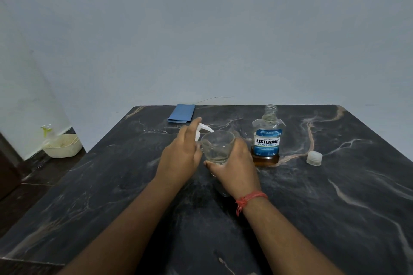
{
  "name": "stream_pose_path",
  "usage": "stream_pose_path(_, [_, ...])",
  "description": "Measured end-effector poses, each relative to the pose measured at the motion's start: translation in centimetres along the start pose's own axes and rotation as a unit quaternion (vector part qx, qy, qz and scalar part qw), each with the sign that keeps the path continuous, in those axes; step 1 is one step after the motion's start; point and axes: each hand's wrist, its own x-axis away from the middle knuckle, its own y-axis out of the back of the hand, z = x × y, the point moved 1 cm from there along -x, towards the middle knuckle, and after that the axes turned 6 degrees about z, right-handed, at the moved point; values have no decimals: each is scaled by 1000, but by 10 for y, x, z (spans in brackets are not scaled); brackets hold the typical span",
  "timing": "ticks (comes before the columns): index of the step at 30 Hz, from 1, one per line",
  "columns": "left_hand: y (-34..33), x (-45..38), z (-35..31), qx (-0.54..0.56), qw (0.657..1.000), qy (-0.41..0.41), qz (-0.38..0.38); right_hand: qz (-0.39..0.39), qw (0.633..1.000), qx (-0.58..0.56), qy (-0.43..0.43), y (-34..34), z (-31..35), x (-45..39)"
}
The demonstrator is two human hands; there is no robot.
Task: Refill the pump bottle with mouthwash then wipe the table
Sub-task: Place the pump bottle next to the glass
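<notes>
Clear glass tumbler (pixel 218 147) sits mid-surface, gripped by the right hand (pixel 234 167) – its fingers curl round the wall. Beside it the left hand (pixel 182 154) presses straight fingers onto a white pump head (pixel 202 130). An uncapped clear mouthwash bottle (pixel 267 138) – amber liquid low inside – stands upright just right, on the dark marble surface (pixel 335 207).

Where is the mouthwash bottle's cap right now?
In the head view the cap sits on the table, off to the right of the open Listerine bottle, apart from it and from both hands.
</notes>
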Motion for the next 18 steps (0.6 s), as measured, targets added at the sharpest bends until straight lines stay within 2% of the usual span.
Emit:
stream_pose_path(4, [-5, -1, 9, 175, 977, 112, -55, 19, 999, -27, -17, -1, -2, -1])
stream_pose_path(9, [-4, 0, 16, 250, 957, 138, -48, 30, 998, -54, -30, -3, -3, -3])
stream_pose_path(18, [-1, 19, 26, 292, 935, 186, 71, 48, 997, -47, -36, -2, -1, -2])
